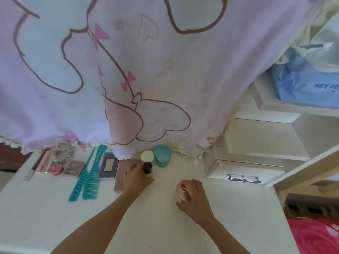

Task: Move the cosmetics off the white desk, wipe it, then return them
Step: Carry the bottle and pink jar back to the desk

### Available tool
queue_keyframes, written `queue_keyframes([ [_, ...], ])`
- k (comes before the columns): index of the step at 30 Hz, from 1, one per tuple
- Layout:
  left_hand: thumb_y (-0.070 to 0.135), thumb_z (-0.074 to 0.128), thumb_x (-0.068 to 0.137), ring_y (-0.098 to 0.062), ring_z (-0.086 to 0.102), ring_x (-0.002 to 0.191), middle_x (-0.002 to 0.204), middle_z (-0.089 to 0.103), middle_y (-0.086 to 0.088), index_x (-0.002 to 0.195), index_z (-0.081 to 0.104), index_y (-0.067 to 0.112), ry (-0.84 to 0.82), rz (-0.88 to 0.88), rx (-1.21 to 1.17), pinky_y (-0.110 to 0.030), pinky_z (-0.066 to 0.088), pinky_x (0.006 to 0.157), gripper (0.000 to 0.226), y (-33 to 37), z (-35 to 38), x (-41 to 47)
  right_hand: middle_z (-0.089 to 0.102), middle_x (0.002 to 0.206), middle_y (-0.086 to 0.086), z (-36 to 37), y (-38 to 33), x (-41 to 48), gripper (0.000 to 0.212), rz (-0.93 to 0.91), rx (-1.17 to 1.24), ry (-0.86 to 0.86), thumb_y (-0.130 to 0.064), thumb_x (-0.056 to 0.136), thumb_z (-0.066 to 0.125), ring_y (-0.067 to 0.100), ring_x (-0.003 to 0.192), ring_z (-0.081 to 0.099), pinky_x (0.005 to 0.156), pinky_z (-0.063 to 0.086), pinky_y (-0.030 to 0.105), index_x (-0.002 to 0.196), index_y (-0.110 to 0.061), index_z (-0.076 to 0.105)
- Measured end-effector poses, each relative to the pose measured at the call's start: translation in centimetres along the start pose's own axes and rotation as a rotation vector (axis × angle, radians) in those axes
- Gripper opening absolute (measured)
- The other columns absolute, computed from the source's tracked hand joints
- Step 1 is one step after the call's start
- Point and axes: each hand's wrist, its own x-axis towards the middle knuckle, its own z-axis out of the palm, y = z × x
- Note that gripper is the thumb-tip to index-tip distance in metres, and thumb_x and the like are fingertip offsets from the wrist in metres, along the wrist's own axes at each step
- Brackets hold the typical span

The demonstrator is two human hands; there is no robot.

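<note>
White desk [55, 217]: bare surface nearest the viewer; both forearms cross it, cut off at the lower edge.

Right hand [194, 197]: nearer than the black-capped bottle and to its right. Fingers are curled over a pink round jar [181, 192] and clasp it from above. The jar sits under the fingertips, with only its left part showing. Whether it touches the desk cannot be told.

Left hand [136, 177]: fingers and thumb are wrapped round the black-capped bottle [147, 168], which stands upright at the far right of the palm. The bottle's body is mostly hidden by the fingers.

Long mauve palette [120, 178]: just left of the bottle, its right edge covered by the left hand.

Dark palette [108, 166]: further left of the bottle.

Two teal combs [86, 178]: left again, lying side by side.

Small mauve compact [74, 168], round pink tin [56, 169], tubes [36, 165]: far left of the bottle; labels unreadable.

White box [244, 171] with grey bow: well right of the bottle.

White-lidded jar [147, 156]: just behind the bottle.

Teal container [162, 155]: behind and right of the bottle, beside the white-lidded jar.

Pale coiled hair tie [63, 154]: far left, blurred.

Pink printed cloth [146, 70]: hangs behind the bottle, its hem hiding the desk's far edge.
</note>
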Motion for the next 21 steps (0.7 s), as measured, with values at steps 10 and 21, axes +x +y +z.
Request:
queue_keyframes([
  [10,0.036,0.071,0.073,-0.022,0.037,0.125,0.132,0.049,-0.002,0.128,0.044,0.015,0.054,0.028,0.156,-0.032,0.028,0.103,0.065,-1.0,-0.1,0.1,0.036,0.131,0.001,2.0,-0.2,3.0,0.061,-0.053,-0.041,-0.017,-0.024,0.066,0.071,0.019,0.117,0.041,0.095,0.036,0.021,0.122,-0.021,0.048],
  [21,0.038,0.060,0.084,-0.022,0.030,0.134,0.144,0.038,-0.001,0.139,0.035,0.015,0.169,-0.016,0.279,-0.036,0.030,0.107,0.065,-7.5,-3.3,-6.8,0.039,0.128,0.010,4.9,-1.7,7.1,0.058,-0.162,-0.059,-0.050,-0.018,0.068,0.075,0.025,0.115,0.041,0.090,0.036,0.023,0.121,-0.014,0.050],
])
